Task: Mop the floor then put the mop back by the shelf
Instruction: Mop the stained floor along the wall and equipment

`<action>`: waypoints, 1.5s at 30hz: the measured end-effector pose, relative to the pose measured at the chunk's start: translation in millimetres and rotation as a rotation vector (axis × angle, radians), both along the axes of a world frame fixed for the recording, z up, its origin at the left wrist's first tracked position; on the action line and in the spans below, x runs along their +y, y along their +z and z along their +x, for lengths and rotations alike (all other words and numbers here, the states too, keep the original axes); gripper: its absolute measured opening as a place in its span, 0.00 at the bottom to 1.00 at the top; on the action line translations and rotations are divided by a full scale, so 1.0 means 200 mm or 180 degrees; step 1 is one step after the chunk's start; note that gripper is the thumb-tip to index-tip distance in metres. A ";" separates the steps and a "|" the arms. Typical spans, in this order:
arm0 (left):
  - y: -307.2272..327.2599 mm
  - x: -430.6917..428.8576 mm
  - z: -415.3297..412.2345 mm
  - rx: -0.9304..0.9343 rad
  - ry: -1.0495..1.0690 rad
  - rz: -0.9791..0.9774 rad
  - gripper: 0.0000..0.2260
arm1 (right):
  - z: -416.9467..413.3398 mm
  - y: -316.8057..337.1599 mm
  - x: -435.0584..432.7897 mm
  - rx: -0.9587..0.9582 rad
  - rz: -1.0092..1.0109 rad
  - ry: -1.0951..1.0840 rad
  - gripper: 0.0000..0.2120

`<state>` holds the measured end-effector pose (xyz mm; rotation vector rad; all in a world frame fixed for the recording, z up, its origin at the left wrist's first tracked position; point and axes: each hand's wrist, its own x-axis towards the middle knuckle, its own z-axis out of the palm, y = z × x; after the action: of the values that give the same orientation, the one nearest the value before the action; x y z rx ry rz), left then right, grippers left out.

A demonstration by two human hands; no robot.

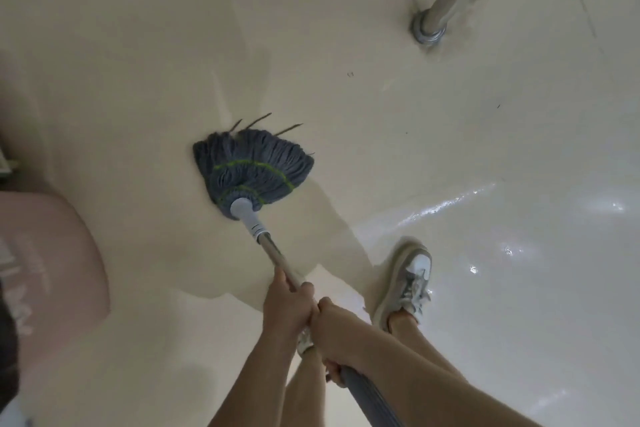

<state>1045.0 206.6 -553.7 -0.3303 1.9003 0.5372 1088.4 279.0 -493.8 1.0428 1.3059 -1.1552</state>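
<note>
The mop head, grey-blue strings with green stitching, lies spread flat on the cream floor at the middle of the view. Its white collar joins a metal handle that slants down to the right toward me. My left hand is closed around the metal part of the handle. Just behind it, touching it, my right hand grips the grey upper part of the handle. A wet, darker patch spreads around the mop head.
A metal rail post is bolted to the floor at the upper right. A pink rounded object sits at the left edge. My right foot in a grey-and-white sneaker stands on glossy wet floor.
</note>
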 end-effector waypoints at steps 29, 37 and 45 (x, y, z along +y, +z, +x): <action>0.08 1.26 1.64 -0.0824 -0.1981 0.0770 0.42 | 1.80 0.10 0.94 -0.0830 0.0369 -0.3240 0.13; 0.04 0.78 1.33 -0.0569 -0.1674 0.0658 0.34 | 1.48 0.07 0.50 -0.0575 0.0215 -0.3251 0.13; -0.06 0.61 0.86 0.0050 -0.1893 0.0214 0.17 | 1.08 0.03 0.43 -0.0145 -0.0145 -0.3014 0.16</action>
<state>1216.9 329.0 -564.9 0.2826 1.8725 0.1997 1304.3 365.7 -488.6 1.7145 0.7140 -1.8124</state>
